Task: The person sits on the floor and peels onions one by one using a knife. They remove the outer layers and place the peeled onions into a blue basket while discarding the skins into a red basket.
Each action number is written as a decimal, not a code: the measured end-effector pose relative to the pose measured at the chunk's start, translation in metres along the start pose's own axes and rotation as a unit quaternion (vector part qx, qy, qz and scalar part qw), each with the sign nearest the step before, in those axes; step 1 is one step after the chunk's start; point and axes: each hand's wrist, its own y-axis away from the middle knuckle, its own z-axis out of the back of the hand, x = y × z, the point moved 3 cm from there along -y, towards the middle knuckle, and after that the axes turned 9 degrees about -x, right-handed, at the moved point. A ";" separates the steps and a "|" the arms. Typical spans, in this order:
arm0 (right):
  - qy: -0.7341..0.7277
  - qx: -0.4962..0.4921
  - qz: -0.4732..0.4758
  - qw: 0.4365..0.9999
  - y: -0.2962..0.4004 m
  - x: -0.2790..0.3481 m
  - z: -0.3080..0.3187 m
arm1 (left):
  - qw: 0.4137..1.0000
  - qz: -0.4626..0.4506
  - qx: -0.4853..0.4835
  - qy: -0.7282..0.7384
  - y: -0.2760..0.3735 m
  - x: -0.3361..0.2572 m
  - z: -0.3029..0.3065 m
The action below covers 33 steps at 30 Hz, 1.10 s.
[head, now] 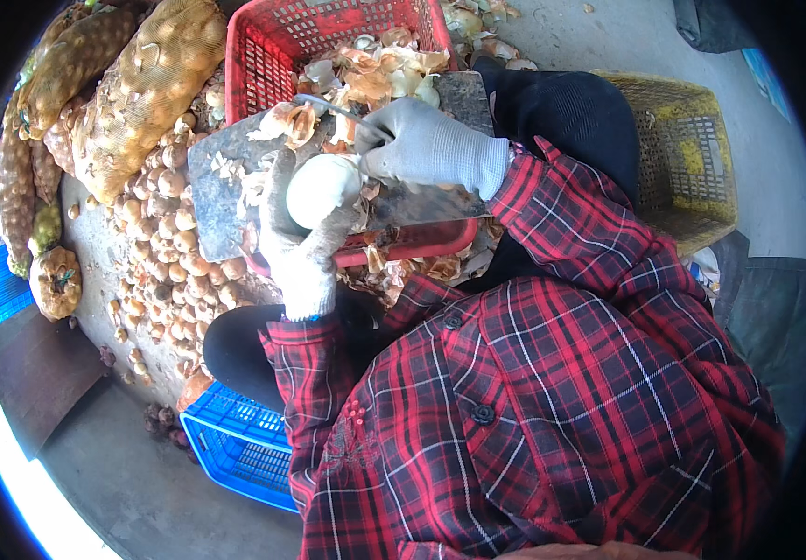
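Observation:
A peeled white onion (320, 190) rests in my left hand (299, 245), which wears a pale, soiled work glove, its fingers and thumb curled around the bulb. My right hand (410, 143), in a grey knit glove, grips a knife (336, 108) whose thin blade points up and left. That hand is close against the onion's right side; whether it touches the bulb I cannot tell. Below both hands a dark, worn board (224, 210) lies across a red plastic crate (259, 70). Loose onion skins (368, 77) are heaped on the board's far side and in the crate.
Many unpeeled onions (172, 241) spread over the concrete floor at left. Behind them lie full mesh sacks of onions (154, 84). A blue crate (235, 448) stands by my left knee, a yellow crate (690, 154) by my right. More skins litter the floor.

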 end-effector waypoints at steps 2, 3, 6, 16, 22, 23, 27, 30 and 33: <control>0.040 -0.089 0.049 0.994 -0.015 -0.018 0.009 | 0.999 0.011 -0.015 0.039 -0.001 -0.002 0.000; 0.061 -0.133 0.074 0.986 -0.019 -0.017 0.013 | 0.997 0.017 -0.021 0.067 -0.002 -0.003 0.002; -0.155 -0.233 0.014 0.960 -0.027 -0.021 0.040 | 0.987 0.033 -0.018 0.157 -0.008 0.001 0.018; 0.138 -0.184 0.240 0.943 -0.012 -0.015 -0.012 | 0.939 0.134 -0.063 0.310 -0.014 0.024 0.020; 0.356 -0.161 0.261 0.883 0.004 -0.010 -0.048 | 0.910 0.183 -0.118 0.353 -0.003 0.033 0.013; 0.359 -0.167 0.264 0.879 0.003 -0.012 -0.050 | 0.912 0.179 -0.125 0.346 -0.002 0.035 0.011; 0.387 -0.188 0.238 0.871 -0.001 -0.017 -0.049 | 0.921 0.185 -0.100 0.328 0.003 0.029 0.004; 0.361 -0.190 0.136 0.903 -0.023 -0.026 -0.023 | 0.924 0.166 -0.099 0.331 0.007 0.020 0.000; 0.294 -0.257 0.147 0.909 -0.047 -0.044 -0.002 | 0.918 0.150 -0.107 0.352 0.011 0.009 -0.007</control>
